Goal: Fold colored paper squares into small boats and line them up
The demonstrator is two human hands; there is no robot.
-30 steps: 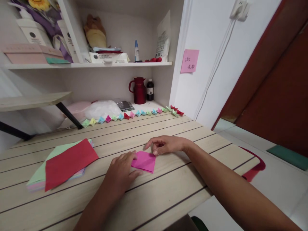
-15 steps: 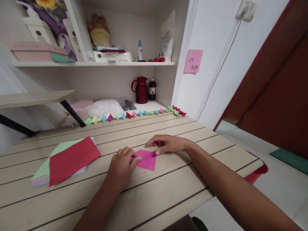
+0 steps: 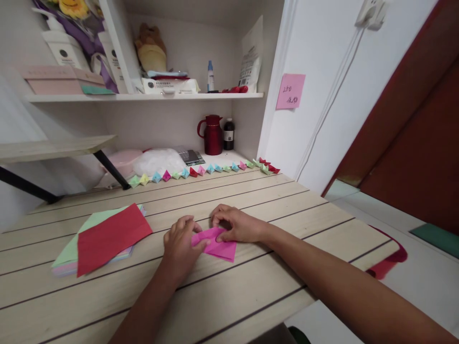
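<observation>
A magenta sheet of origami paper [image 3: 224, 251], partly folded, lies on the wooden table between my hands. My left hand [image 3: 182, 246] holds its left end, with the thumb on top and the fingers curled behind. From the right, my right hand [image 3: 238, 224] pinches the paper's upper edge, its thumb on the paper and its fingers bent over. Part of the paper's far edge is hidden by the fingers. Left of my hands lies a stack of coloured paper [image 3: 91, 220], with a red sheet [image 3: 114, 239] on top.
Small folded paper boats [image 3: 184, 173] in several colours line the table's back edge. Behind them stand a red thermos jug [image 3: 213, 136] and a dark bottle [image 3: 228, 134]. A small raised shelf [image 3: 57, 145] with black legs stands at the left.
My right hand has moved left and closed on the paper's upper edge. That edge is now folded over further. My left hand stays on the left end.
</observation>
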